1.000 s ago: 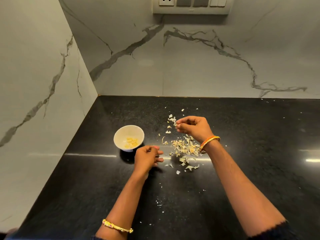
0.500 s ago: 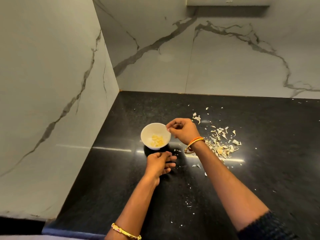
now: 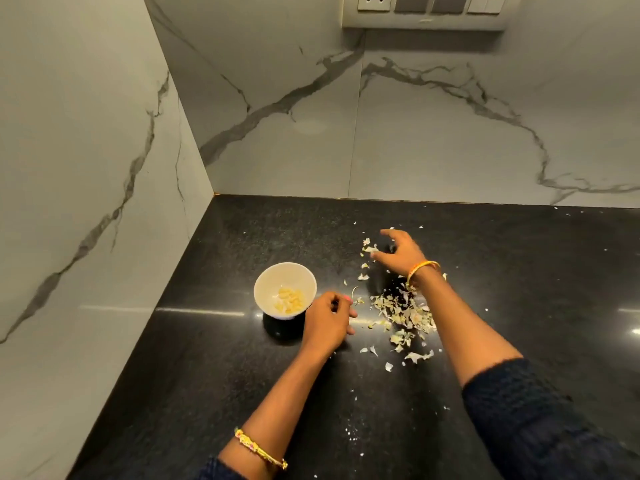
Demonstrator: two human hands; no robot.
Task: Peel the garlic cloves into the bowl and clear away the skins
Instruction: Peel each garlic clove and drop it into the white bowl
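Peeled cloves (image 3: 289, 300) are held in the bowl (image 3: 266, 282); skins (image 3: 401, 315) remain scattered right of it. The right hand (image 3: 398, 252) is spread, empty, over them. The left hand (image 3: 327, 320) is curled beside the bowl; contents cannot be determined.

One white bowl (image 3: 285, 290), two hands, two bangled wrists, one wall socket panel (image 3: 424, 10); the garlic skins (image 3: 401, 313) are too many to count

My black speckled countertop (image 3: 214, 358) carries a white bowl (image 3: 273, 284) of peeled garlic cloves (image 3: 290, 301), a heap of garlic skins (image 3: 401, 315) just right of it, and scattered flakes.
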